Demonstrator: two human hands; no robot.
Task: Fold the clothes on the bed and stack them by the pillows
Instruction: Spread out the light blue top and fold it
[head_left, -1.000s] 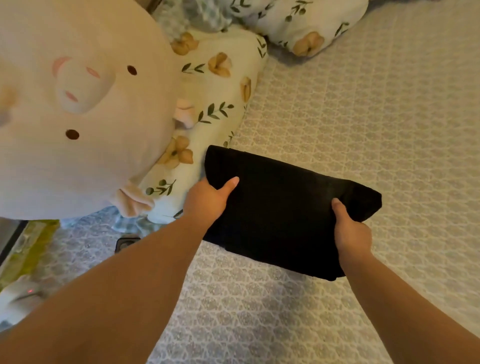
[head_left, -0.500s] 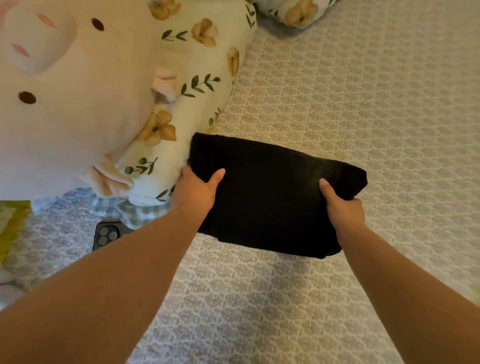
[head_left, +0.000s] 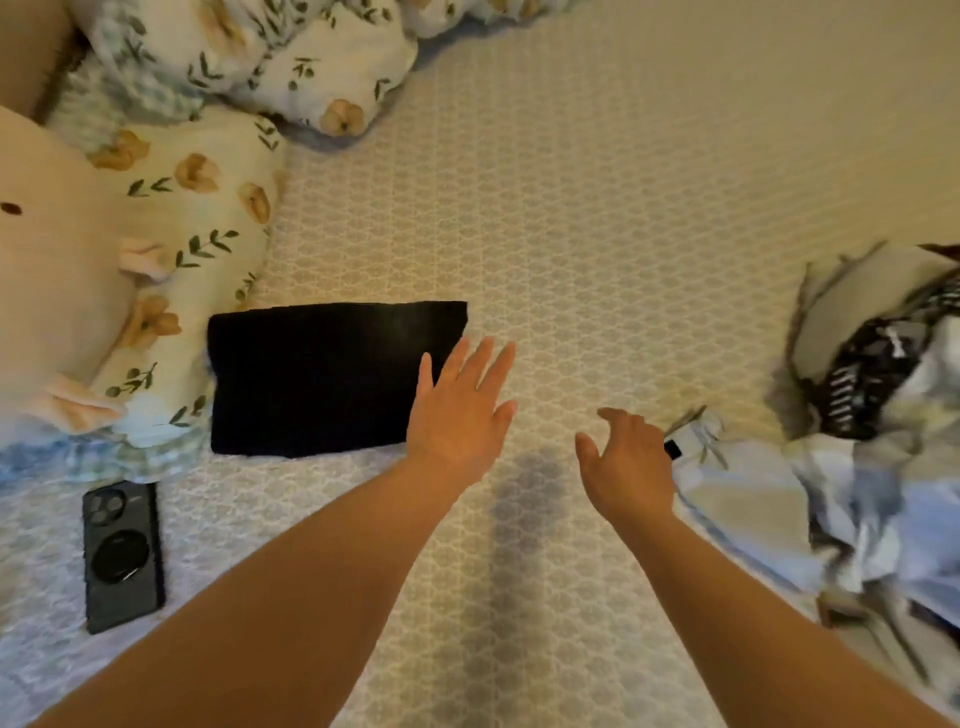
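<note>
The folded black knit garment (head_left: 332, 379) lies flat on the patterned bed sheet (head_left: 597, 208), its left edge touching the floral-print pillow (head_left: 202, 249). It looks soft and light, limp enough to sag if lifted by one corner, so a stack is best carried with a hand under each short end.

The left hand (head_left: 460, 415) hovers over the garment's right edge, fingers (head_left: 485, 364) straight and spread, gripping nothing. The right hand (head_left: 628, 457) reaches toward the heap of unfolded light blue, white and black-patterned clothes (head_left: 872, 415) at the right, fingers loosely curled and empty. Those clothes look equally floppy and tangled; pinching a collar or hem and shaking one piece free seems wise.

No containers are in view. A dark smartphone (head_left: 123, 556) lies on the bed near the pillow, beside a cream plush toy (head_left: 52, 312).
</note>
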